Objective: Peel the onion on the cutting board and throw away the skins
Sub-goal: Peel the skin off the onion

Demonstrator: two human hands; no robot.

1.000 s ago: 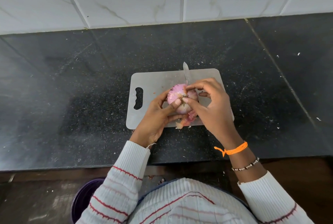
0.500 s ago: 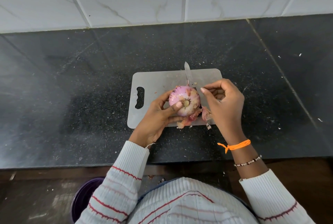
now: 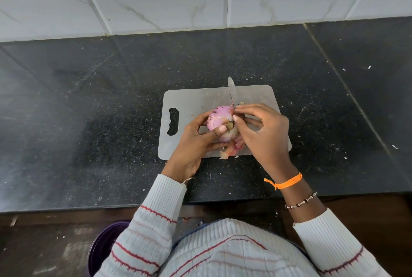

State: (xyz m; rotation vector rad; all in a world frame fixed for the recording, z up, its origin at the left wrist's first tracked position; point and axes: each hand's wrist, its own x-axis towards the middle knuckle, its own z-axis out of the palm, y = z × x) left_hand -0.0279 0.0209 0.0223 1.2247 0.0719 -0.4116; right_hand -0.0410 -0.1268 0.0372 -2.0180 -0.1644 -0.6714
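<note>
Nearest the body, a purple bucket (image 3: pixel 104 245) is sitting on the floor below the counter edge, likely where the skins are meant to go; nothing is visibly being dropped into it yet. On the near edge of the cutting board (image 3: pixel 189 100), a small heap of loose skins (image 3: pixel 231 148) is lying just under the hands, so some peeling is already done but none of it is thrown away.

Just beyond that, the left hand (image 3: pixel 191 145) is cupping the onion (image 3: pixel 219 118) from the side, fingers curled round it and the thumb pressing near the root end, holding it just above the board. The right hand (image 3: pixel 265 134) is pinching at the onion's upper right edge with thumb and fingertips, apparently catching another strip of skin. The onion is showing smooth pink-purple flesh over most of what can be seen, so the peeling looks well along, with the last bits and the root area remaining.

Farther back, a knife (image 3: pixel 231 89) is lying untouched on the board, its tip pointing over the far edge onto the black counter (image 3: pixel 89 98).
</note>
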